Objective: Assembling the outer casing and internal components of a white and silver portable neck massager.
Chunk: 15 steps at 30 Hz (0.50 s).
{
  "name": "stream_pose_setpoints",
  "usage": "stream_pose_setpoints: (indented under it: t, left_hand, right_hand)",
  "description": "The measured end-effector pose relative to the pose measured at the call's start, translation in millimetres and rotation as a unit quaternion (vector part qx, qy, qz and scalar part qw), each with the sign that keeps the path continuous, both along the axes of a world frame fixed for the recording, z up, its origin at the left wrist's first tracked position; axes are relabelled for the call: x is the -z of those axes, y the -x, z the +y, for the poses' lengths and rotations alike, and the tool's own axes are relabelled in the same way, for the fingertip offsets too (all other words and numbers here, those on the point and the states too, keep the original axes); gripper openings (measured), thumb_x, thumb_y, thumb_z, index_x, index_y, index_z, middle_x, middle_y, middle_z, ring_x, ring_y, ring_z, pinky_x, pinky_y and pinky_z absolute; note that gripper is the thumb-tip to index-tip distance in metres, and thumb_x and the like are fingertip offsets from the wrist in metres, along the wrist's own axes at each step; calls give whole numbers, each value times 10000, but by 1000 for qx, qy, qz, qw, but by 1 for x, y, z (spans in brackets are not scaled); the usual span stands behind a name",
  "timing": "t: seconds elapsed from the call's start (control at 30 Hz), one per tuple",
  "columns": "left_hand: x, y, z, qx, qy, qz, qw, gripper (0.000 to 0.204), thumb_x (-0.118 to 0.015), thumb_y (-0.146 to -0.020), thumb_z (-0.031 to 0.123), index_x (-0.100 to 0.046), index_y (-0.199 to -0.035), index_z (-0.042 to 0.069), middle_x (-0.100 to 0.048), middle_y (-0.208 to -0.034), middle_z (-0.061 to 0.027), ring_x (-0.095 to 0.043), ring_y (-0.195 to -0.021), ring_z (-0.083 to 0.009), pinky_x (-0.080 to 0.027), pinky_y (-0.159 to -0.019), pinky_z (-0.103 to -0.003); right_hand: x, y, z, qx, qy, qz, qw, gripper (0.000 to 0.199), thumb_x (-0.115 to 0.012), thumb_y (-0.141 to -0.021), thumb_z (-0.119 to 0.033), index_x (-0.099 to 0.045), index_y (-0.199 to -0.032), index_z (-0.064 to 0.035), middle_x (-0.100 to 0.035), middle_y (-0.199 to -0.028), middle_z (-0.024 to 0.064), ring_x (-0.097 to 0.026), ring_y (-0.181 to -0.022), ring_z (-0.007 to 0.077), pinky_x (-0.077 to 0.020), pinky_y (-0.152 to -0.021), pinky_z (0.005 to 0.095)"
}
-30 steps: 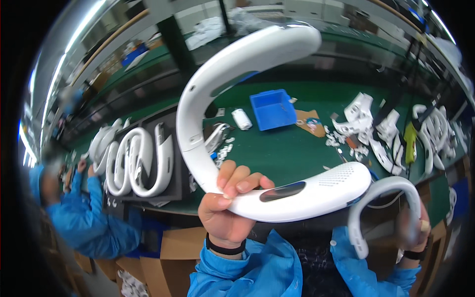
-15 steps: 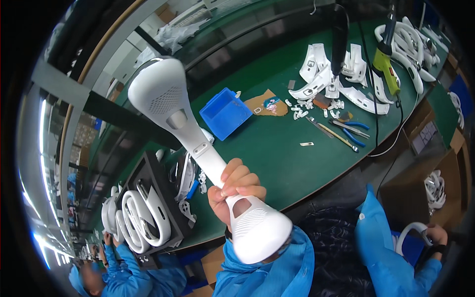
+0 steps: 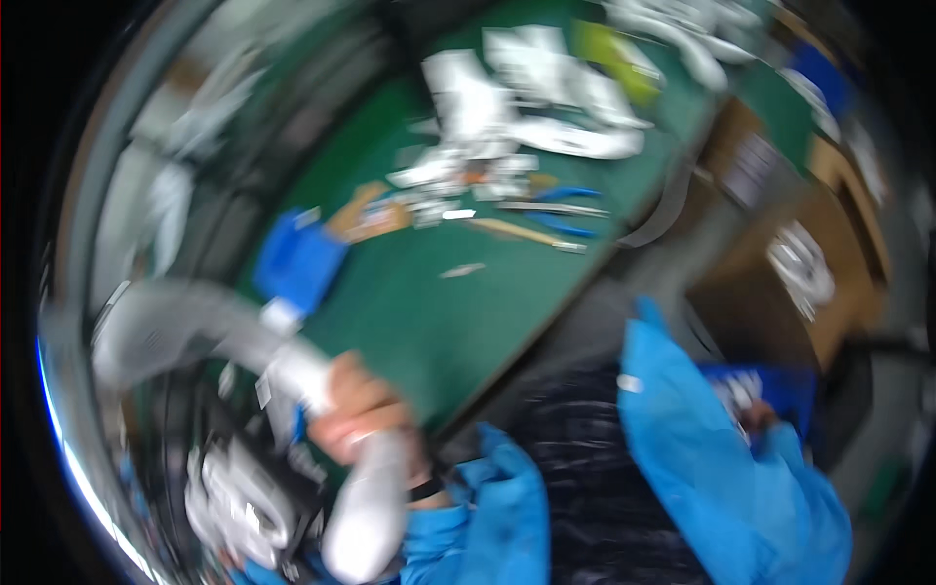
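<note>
My left hand [image 3: 363,409] is wrapped round the narrow middle of a white curved plastic device [image 3: 166,327] with two broad rounded ends. One broad end points to the far left; the other [image 3: 366,517] hangs down beside my wrist. Motion smears both the device and my fingers. At the lower right, my right hand [image 3: 759,417] reaches into a blue bin [image 3: 795,385] with white parts inside. Its fingers are blurred and partly hidden, so I cannot see whether they hold anything.
On the green bench [image 3: 390,336] lie white curved shells [image 3: 575,136], small white pieces, blue-handled pliers [image 3: 570,195], a brush [image 3: 517,232] and a blue tray [image 3: 297,258]. A dark box of white loops [image 3: 234,492] stands at the lower left, a cardboard box [image 3: 843,283] at the right.
The view has swung right and blurred. My left hand has turned the device, whose upper end tilts further left. The white curved part held by my right hand no longer shows there; that hand is lower in the bin.
</note>
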<state>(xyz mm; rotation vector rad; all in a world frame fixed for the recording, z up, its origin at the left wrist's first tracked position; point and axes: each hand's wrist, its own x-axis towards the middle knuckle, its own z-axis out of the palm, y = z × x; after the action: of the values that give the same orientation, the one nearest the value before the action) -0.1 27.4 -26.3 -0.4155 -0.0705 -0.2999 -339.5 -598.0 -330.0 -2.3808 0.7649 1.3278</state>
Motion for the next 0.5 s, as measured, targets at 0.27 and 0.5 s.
stream_pose_setpoints:
  t: [0.27, 0.5]
  left_hand:
    - [6, 19, -46, -104, 82, 137, 982, 201, -615, -865, -59, -528, -893, 120, -604, -874, -33, -642, -852, -182, -534, -802, -322]
    - [4, 14, -52, -21, 0, 129, 991, 208, -602, -866, -78, -557, -902, 122, -571, -878, 20, -570, -806, -117, -478, -769, -307]
  right_hand:
    - [55, 0, 66, 271, 71, -46, 959, 742, -780, -792, -446, -589, -1287, 73, -681, -1189, 290, -684, -1100, 392, -538, -946, 456]
    - [105, 24, 92, 292, 85, -31, 952, 633, -859, -726, -348, -668, -1134, 96, -709, -1109, 290, -703, -1042, 400, -545, -918, 443]
